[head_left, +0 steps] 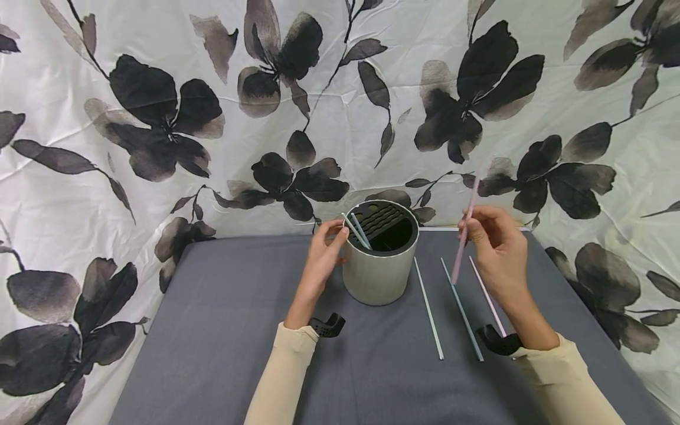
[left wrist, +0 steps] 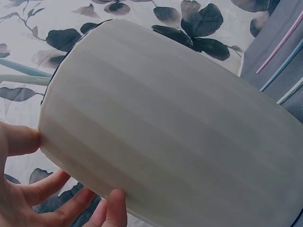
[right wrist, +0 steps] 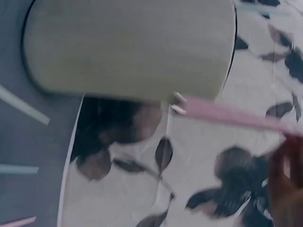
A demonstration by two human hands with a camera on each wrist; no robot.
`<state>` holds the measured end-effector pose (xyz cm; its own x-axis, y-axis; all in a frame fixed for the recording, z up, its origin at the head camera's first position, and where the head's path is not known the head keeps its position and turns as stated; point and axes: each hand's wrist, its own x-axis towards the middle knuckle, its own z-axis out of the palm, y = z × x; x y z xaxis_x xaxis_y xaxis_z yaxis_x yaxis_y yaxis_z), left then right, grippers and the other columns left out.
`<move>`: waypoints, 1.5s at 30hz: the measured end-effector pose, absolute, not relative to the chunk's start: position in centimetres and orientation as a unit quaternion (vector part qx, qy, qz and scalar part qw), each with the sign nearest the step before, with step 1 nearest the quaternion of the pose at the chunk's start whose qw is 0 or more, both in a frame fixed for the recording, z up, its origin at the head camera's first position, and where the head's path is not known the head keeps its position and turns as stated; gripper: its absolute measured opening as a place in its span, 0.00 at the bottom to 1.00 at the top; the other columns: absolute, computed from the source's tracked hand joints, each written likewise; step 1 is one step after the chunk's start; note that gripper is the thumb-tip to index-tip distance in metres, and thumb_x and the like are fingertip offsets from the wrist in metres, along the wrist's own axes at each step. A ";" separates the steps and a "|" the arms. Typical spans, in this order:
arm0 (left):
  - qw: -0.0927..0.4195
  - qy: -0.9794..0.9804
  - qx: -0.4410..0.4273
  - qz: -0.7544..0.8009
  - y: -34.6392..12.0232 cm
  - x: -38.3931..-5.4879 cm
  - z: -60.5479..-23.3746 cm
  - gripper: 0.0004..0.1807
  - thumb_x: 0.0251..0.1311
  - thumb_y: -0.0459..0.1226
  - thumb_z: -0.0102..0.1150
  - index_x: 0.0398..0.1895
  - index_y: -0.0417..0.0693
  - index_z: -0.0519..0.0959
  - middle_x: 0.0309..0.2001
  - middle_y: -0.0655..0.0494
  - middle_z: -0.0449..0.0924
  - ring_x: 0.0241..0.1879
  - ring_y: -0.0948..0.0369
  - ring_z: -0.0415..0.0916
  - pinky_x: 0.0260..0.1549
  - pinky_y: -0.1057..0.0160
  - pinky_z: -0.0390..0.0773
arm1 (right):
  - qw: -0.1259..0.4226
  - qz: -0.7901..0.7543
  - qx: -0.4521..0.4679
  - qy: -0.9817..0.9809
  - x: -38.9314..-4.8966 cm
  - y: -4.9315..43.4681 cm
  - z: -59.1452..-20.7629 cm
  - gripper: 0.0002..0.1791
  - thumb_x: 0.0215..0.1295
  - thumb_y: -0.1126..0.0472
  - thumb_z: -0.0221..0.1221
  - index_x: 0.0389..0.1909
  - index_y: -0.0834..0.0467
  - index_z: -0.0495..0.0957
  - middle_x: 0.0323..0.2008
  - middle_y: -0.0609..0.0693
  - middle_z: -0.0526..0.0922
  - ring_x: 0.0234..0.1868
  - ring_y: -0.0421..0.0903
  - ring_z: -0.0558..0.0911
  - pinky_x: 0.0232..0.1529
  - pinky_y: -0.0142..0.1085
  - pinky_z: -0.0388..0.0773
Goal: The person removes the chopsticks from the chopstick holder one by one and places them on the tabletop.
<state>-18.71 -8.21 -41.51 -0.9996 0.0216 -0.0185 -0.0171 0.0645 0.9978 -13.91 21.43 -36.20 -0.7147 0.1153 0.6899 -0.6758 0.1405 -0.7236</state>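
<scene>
A round, cream holder (head_left: 378, 277) with a black slotted insert (head_left: 390, 236) stands upright near the back of the table. My left hand (head_left: 326, 251) rests against its left side, thumb and fingers spread near the rim. Two thin straws, one pale green (left wrist: 28, 79) and one blue (head_left: 361, 230), lean out of the holder's top next to this hand. Right of the holder, my right hand (head_left: 496, 251) pinches a pink straw (head_left: 460, 251) between thumb and fingers, its lower end slanting down and left. That end looks hollow in the right wrist view, where the hand is mostly out of frame.
On the grey tablecloth (head_left: 239, 330) right of the holder lie three more straws: a whitish-green one (head_left: 429, 313), a blue one (head_left: 467, 324) and a pink one (head_left: 487, 298). Behind the table hangs a floral curtain (head_left: 340, 130).
</scene>
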 end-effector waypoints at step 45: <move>0.018 0.729 0.012 0.684 -8.8 -18.2 -41.6 0.22 0.76 0.48 0.58 0.69 0.55 0.76 0.65 0.47 0.78 0.61 0.49 0.78 0.41 0.50 0.88 | -0.018 0.236 0.023 -0.971 -12.4 37.3 -51.3 0.13 0.66 0.69 0.62 0.48 0.73 0.80 0.34 0.60 0.85 0.34 0.50 0.80 0.34 0.44 0.74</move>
<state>-18.23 -8.84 -41.59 -0.9991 0.0423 -0.0089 -0.0062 0.0634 0.9980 -12.41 37.27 -51.32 -0.9983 -0.0525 -0.0249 -0.0352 0.8875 -0.4595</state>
